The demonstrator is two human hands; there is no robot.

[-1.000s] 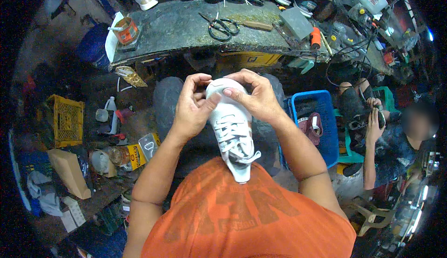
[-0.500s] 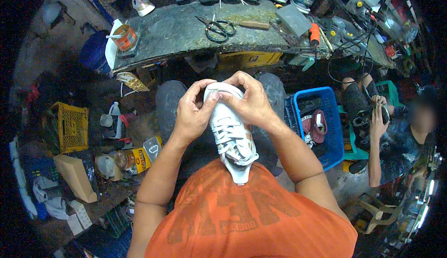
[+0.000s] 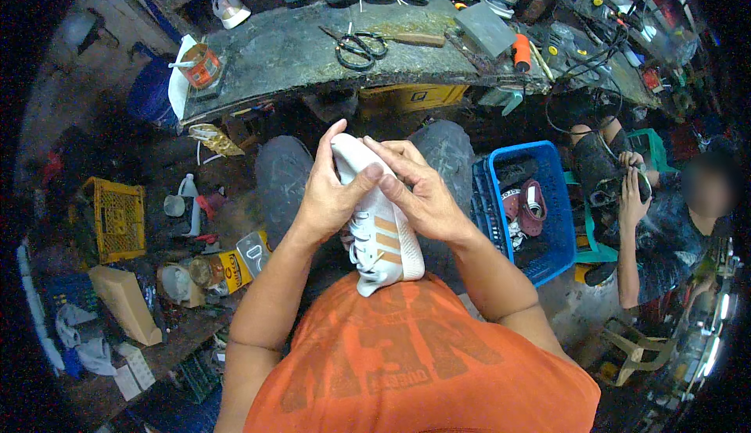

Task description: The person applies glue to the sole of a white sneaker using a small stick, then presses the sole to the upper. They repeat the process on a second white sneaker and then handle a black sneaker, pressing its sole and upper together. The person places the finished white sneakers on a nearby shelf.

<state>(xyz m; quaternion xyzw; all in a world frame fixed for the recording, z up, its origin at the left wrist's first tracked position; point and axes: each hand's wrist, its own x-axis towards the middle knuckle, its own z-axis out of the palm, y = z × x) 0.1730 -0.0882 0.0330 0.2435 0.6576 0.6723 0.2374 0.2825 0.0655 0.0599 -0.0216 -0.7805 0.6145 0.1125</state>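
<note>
A white sneaker (image 3: 389, 233) with tan side stripes and white laces lies on its side between my hands, toe pointing away and heel against my orange shirt. My left hand (image 3: 335, 193) wraps the toe end from the left, its thumb pressed on the shoe. From the right, my right hand (image 3: 422, 190) grips the forefoot, thumb and fingers bent over its edge. The two thumbs come close together near the toe. Part of the toe and the sole is hidden by my hands.
Ahead stands a worn bench (image 3: 289, 57) with black-handled scissors (image 3: 360, 50), an orange-handled tool (image 3: 522, 53) and a row of shoes. At right are a blue basket (image 3: 557, 253) holding maroon clogs (image 3: 532, 210) and a seated person (image 3: 665, 222). A yellow crate (image 3: 119, 218) stands left.
The sneaker has been rolled from laces-up onto its side, so its tan stripes now show. My hands have shifted their grip, and the right one has moved down along the shoe.
</note>
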